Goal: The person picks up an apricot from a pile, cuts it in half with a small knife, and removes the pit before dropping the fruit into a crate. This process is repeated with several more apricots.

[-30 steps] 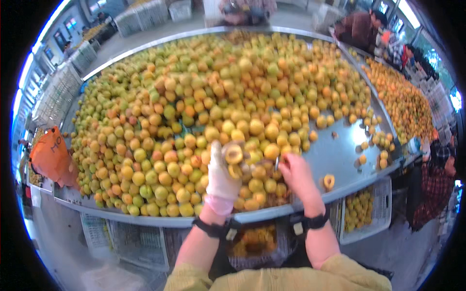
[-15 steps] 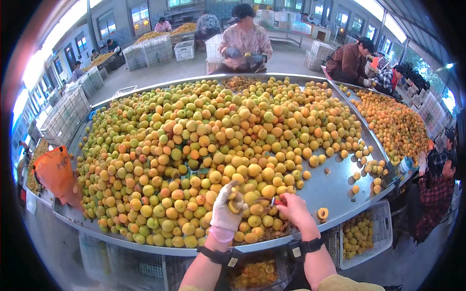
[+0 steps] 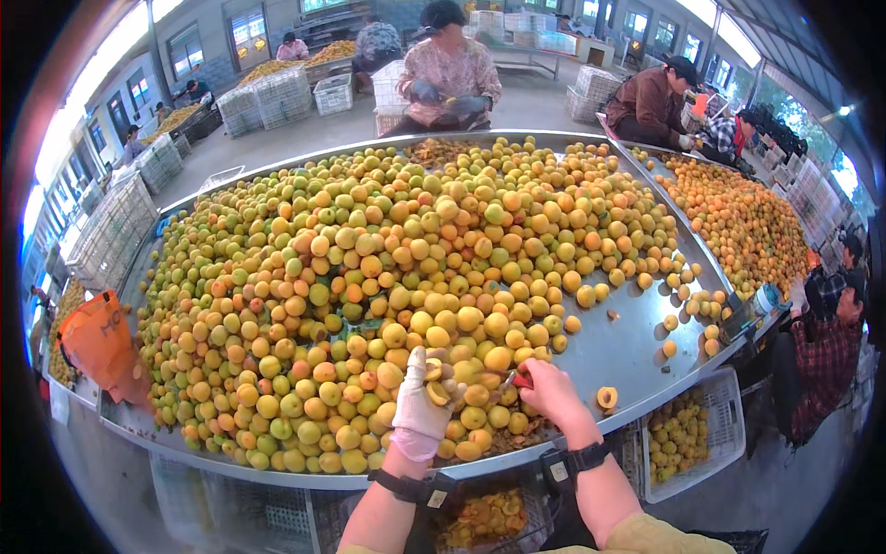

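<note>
My left hand [image 3: 420, 406], in a whitish glove, is closed round a cut apricot [image 3: 437, 393] whose pale orange flesh faces up. Bare and bent, my right hand [image 3: 552, 392] grips a small red-handled knife [image 3: 520, 379] just to the right of it. The knife's tip points toward my left hand, but its blade is blurred against the fruit. Both hands are over the near edge of a big pile of yellow-green apricots [image 3: 369, 263]. One apricot half [image 3: 606, 397] lies cut side up on the metal table [image 3: 637, 346], right of my right hand.
Below the table's near edge are a crate of cut apricots [image 3: 484, 522] and a white crate [image 3: 731, 434] holding more fruit. An orange bag [image 3: 97, 342] stands at the left. Across the table a person [image 3: 452, 78] handles fruit; other people work at the right beside another pile [image 3: 729, 222].
The view has shifted slightly. My left fingers have opened a little, showing more of the cut apricot, and the knife has drawn slightly away from the left hand's fruit.
</note>
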The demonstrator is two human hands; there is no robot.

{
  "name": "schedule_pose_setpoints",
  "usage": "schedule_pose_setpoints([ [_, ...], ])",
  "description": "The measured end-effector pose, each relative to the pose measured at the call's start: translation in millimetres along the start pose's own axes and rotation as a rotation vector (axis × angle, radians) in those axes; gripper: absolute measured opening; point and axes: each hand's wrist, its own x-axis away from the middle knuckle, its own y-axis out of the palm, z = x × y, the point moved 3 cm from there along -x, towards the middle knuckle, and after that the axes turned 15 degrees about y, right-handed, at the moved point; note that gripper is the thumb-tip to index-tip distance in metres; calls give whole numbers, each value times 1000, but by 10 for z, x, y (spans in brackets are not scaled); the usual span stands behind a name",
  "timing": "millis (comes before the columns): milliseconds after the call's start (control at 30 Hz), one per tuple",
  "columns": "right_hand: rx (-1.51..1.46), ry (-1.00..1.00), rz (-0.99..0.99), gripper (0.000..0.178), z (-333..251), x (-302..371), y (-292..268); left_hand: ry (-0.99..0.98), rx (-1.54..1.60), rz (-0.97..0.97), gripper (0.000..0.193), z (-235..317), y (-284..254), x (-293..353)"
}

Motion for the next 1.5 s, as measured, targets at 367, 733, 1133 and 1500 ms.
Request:
schedule_pose_setpoints([
  [367, -603, -4, 206, 30, -95, 106, -140, 39, -135, -141, 58, -46, 156, 119],
  [733, -1074, 91, -81, 37, -516, 243, -34, 65, -406, -79, 34, -288, 153, 172],
  [1133, -1508, 138, -378, 33, -643, 405, -202, 29, -451, -317, 37, -282, 764, 734],
  [1500, -1326, 137, -375, 33, -573, 671, -484, 81, -596, -259, 51, -434, 693, 611],
])
